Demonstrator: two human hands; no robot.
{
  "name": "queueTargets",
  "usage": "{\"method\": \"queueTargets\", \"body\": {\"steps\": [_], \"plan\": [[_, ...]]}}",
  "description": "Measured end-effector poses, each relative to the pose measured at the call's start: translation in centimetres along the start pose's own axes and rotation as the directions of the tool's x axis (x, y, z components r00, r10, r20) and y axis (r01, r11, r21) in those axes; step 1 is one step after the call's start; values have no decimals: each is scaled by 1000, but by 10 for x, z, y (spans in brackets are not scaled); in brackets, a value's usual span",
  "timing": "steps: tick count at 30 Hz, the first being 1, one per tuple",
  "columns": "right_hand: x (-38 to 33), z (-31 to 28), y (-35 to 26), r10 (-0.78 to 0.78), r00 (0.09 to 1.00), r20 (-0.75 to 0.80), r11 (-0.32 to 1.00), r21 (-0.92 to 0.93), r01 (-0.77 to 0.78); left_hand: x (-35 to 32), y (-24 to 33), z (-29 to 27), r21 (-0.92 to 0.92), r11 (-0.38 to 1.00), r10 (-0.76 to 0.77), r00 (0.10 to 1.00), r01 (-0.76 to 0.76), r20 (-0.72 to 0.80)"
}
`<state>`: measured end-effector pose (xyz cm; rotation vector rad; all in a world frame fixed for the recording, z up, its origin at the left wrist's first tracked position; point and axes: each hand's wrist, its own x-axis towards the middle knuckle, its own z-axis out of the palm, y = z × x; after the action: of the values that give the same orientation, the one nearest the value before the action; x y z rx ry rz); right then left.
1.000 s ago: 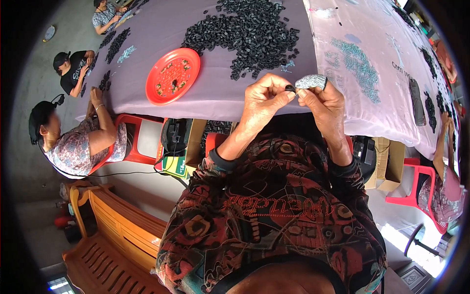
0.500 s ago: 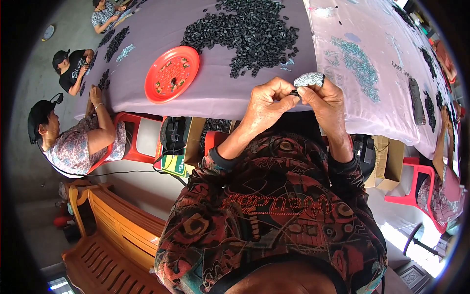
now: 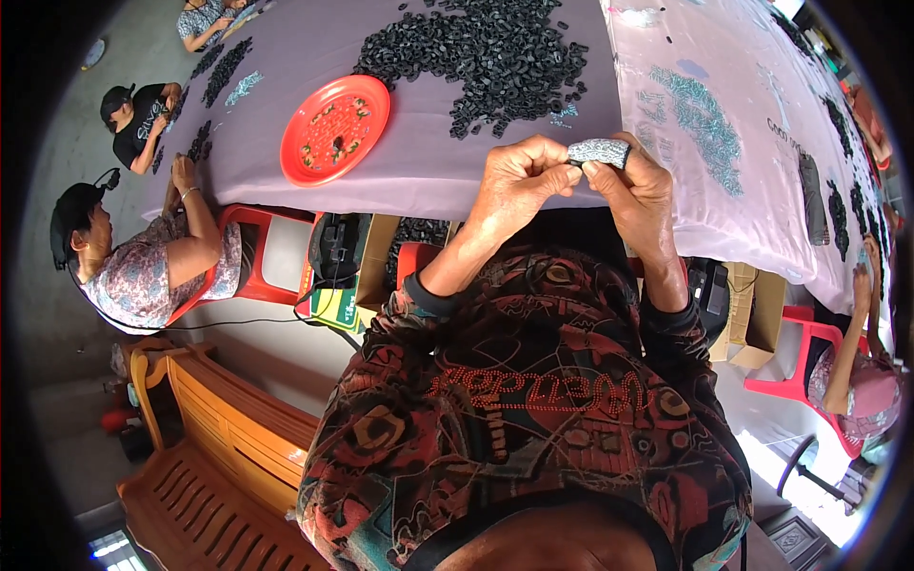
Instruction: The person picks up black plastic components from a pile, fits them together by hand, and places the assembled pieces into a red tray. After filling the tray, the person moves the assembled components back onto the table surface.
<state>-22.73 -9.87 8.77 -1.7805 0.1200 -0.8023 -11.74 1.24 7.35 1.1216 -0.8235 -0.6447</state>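
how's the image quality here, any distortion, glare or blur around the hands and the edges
Head view: strong fisheye bending of the table edge, black vignette at the rim; even daylight, blown-out glare at lower right; left hand, right hand and the small speckled grey piece are sharp.

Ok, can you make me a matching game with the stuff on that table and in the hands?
Things:
1. red plate
2. grey sparkly piece
3. black pieces pile
4. wooden bench

Places:
A. pinched between left hand and right hand
B. on the floor, lower left
C. heaped at the far middle of the purple tablecloth
D. on the cloth, left of the hands

Pairs: 1-D, 2-A, 3-C, 4-B
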Motion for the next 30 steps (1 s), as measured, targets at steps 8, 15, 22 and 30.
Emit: {"method": "queueTargets", "body": {"steps": [8, 15, 22, 30], "plan": [[1, 1, 13, 140, 979, -147, 990, 49, -135, 11, 21, -34, 9, 977, 210, 949, -214, -236], [5, 10, 72, 274, 956, -106, 931, -218, -291, 6, 55, -69, -59, 936, 282, 842, -346, -459], [22, 40, 101, 44, 999, -32, 890, -453, -54, -4, 71, -94, -86, 888, 324, 748, -451, -580], [65, 94, 112, -76, 979, 191, 777, -603, 179, -14, 85, -118, -114, 850, 324, 681, -514, -657]]}}
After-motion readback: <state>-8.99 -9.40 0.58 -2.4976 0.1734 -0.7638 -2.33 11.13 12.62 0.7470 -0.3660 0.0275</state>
